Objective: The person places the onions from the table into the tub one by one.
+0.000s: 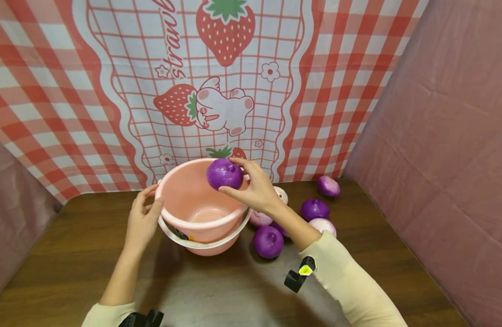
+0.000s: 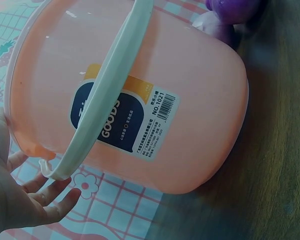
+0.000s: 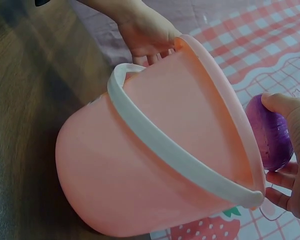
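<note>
A pink plastic bucket [image 1: 183, 190] stands on the table, its pale handle [image 1: 209, 245] hanging down along the near side. My left hand [image 1: 143, 217] grips the bucket's left rim, thumb at the edge and fingers on the outside. In my right hand [image 1: 254, 185] is a purple onion [image 1: 223, 174], held between thumb and fingers over the bucket's far right rim. The right wrist view shows the same onion [image 3: 270, 132] just beyond the rim. The left wrist view shows a label [image 2: 132, 120] on the bucket's wall, partly covered by the handle.
Right of the bucket lie several more onions, among them a dark purple one [image 1: 268, 242], another purple one [image 1: 315, 209] and a pale one [image 1: 323, 226]. One onion [image 1: 328, 186] lies near the table's back right. A strawberry-print cloth [image 1: 243, 109] hangs behind.
</note>
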`<state>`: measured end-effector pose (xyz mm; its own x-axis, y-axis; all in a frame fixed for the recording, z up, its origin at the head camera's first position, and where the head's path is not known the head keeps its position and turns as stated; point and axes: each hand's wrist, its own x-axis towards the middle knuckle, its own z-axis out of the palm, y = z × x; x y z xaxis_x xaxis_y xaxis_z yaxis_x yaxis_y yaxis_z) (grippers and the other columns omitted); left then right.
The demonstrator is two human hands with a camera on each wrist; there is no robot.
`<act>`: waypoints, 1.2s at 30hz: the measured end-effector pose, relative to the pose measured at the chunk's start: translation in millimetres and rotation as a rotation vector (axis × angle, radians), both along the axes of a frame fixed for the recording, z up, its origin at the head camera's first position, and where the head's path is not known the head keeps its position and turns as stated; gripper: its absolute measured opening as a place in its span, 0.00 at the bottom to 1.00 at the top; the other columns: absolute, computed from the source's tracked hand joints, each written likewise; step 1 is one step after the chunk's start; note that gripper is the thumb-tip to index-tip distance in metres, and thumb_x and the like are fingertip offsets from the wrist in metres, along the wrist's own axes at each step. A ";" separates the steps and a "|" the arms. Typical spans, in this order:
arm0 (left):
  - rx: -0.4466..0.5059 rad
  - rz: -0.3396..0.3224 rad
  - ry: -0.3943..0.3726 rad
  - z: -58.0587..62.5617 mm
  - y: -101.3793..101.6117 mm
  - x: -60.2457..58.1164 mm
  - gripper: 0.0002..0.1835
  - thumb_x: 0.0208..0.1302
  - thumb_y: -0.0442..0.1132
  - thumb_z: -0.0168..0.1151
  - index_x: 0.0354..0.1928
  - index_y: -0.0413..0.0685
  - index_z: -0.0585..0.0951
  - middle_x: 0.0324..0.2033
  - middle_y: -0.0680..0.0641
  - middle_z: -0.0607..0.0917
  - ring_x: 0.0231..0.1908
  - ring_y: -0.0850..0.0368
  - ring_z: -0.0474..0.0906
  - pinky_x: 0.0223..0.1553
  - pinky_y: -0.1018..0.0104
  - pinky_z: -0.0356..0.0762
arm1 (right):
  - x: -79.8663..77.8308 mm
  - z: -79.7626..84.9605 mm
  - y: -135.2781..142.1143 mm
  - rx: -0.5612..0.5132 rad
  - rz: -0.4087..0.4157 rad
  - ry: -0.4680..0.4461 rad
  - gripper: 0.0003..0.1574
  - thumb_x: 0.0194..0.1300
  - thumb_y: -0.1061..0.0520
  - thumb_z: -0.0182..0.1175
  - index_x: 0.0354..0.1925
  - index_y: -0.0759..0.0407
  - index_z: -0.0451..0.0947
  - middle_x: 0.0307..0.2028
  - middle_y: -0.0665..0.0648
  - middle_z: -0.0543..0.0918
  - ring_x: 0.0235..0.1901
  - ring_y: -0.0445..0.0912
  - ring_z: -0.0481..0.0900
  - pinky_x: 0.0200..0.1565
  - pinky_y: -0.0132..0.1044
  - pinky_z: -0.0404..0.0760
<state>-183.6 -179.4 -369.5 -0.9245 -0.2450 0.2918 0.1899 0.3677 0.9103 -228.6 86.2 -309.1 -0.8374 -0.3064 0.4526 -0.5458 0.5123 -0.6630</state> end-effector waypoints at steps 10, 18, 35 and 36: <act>0.008 -0.006 0.003 -0.7 0.3 -0.3 0.23 0.68 0.38 0.50 0.63 0.43 0.68 0.56 0.38 0.70 0.35 0.81 0.69 0.36 0.86 0.70 | -1.4 -2.2 -12.3 0.024 0.011 0.006 0.44 0.46 0.43 0.72 0.61 0.47 0.68 0.51 0.54 0.74 0.47 0.46 0.75 0.47 0.48 0.77; 0.005 -0.008 -0.005 1.0 0.5 1.0 0.23 0.68 0.39 0.50 0.63 0.43 0.68 0.56 0.37 0.70 0.35 0.80 0.69 0.36 0.86 0.70 | -2.9 -1.6 -20.7 0.047 0.008 0.027 0.44 0.46 0.42 0.72 0.61 0.47 0.69 0.48 0.53 0.75 0.46 0.45 0.74 0.46 0.44 0.77; 0.019 -0.022 0.005 0.5 -0.3 -0.3 0.23 0.68 0.39 0.51 0.63 0.42 0.68 0.56 0.37 0.70 0.35 0.81 0.70 0.37 0.86 0.71 | -12.1 2.1 -38.0 0.090 0.008 -0.002 0.45 0.46 0.40 0.71 0.62 0.47 0.68 0.54 0.54 0.75 0.50 0.46 0.75 0.51 0.43 0.76; 0.018 -0.022 0.007 0.5 -0.4 -0.4 0.22 0.68 0.38 0.51 0.63 0.42 0.68 0.56 0.37 0.70 0.35 0.81 0.70 0.37 0.86 0.71 | -12.7 2.8 -38.9 0.094 0.007 -0.001 0.45 0.46 0.40 0.71 0.62 0.47 0.68 0.54 0.54 0.75 0.50 0.46 0.76 0.51 0.43 0.76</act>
